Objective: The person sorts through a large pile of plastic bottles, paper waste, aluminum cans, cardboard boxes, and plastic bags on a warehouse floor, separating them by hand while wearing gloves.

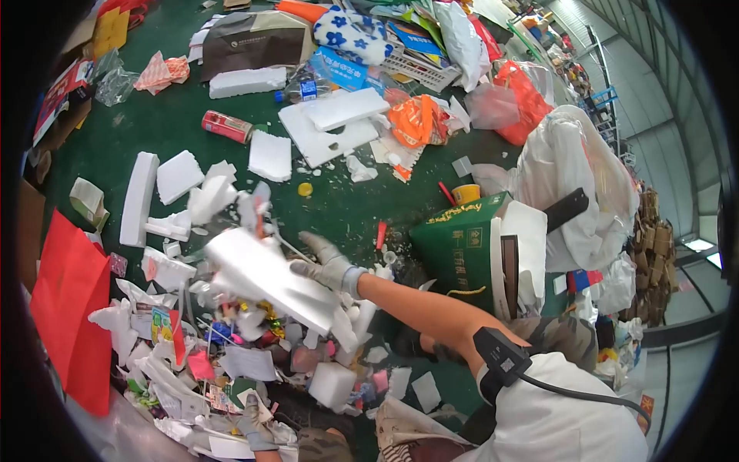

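My right hand (331, 264), in a pale work glove, reaches in from the right with fingers and thumb apart. Its thumb lies against the edge of a long white foam block (269, 281), whose left end is smeared by motion. A thin white stick shows beside the fingertips. Beneath the block lies a heap of mixed scraps: foam bits, paper and coloured plastic. Low in the view, my left hand (255, 425), also gloved, rests among paper scraps with its fingers stretched out; part of it is hidden. A white foam cube (332, 385) sits between the two hands.
A green carton (459, 248) and a large white bag (570, 181) stand on the right. A red sheet (71, 316) lies at left. Across the green surface are foam slabs (331, 127), a red can (226, 126), a plastic bottle (306, 88) and bags.
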The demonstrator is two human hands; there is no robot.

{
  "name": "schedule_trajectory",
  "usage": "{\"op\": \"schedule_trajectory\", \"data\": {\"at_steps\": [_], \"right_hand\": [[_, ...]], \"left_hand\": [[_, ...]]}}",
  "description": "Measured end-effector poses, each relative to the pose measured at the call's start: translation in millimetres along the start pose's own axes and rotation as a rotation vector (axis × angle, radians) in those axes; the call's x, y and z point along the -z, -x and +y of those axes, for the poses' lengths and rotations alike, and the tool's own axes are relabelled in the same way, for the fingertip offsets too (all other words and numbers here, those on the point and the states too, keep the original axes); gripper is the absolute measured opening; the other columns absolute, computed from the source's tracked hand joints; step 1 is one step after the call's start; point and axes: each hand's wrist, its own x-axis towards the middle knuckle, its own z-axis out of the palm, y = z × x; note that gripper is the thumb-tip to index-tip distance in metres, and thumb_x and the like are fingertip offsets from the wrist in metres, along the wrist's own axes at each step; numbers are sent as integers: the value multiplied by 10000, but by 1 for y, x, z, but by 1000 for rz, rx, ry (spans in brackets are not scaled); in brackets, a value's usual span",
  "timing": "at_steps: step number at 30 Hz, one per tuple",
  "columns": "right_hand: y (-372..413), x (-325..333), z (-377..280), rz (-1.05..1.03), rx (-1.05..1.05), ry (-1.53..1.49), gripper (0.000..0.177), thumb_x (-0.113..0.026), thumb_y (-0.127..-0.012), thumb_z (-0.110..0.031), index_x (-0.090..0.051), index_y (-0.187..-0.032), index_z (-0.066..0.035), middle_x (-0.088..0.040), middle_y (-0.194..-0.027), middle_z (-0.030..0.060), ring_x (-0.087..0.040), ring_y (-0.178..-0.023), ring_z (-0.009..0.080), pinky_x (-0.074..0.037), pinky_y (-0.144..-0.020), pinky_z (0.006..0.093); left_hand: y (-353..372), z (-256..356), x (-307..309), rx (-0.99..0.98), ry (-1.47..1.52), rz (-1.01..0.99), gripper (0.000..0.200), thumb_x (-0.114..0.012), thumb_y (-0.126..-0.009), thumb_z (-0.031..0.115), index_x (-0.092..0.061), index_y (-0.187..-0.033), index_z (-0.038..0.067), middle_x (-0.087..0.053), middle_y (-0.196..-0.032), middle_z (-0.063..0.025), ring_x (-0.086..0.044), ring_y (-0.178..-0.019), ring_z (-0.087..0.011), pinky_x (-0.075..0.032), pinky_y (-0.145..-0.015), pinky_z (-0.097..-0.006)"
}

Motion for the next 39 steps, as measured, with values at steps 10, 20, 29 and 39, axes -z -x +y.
{"op": "schedule_trajectory", "data": {"at_steps": [10, 20, 29, 39], "right_hand": [[46, -31, 97, 62, -471, 794, 337, -478, -818, -331, -573, -1108, -188, -427, -1277, 140, -323, -1188, 393, -225, -982, 509], [-12, 145, -63, -375, 209, 1047, 575, -633, -692, -214, -466, -1234, -117, -373, -1334, 168, -428, -1170, 331, -386, -940, 413], [42, 436, 44, 23, -396, 1027, 794, -732, -617, -206, -371, -1317, -108, -423, -1311, 129, -429, -1196, 290, -379, -975, 372], [50, 441, 214, 33, -824, 72, 1073, -703, -621, -538, -190, -1374, 30, -418, -1312, 196, -396, -1218, 331, -321, -1003, 355]], "left_hand": [[-9, -11, 8, -76, -32, -74, 282, -613, -840, 216, -559, -1087, 91, -601, -969, -60, -569, -852, -145, -537, -693, -420], [25, 19, -84, 55, -189, -91, 296, -609, -842, 219, -544, -1091, 73, -601, -959, -71, -578, -833, -145, -534, -685, -395], [55, 43, -129, 69, -226, -114, 311, -605, -844, 222, -530, -1095, 56, -601, -949, -80, -587, -816, -145, -532, -678, -372], [121, 61, -200, 87, -312, -77, 327, -601, -845, 225, -515, -1100, 37, -601, -938, -91, -596, -797, -145, -529, -670, -347]]}}
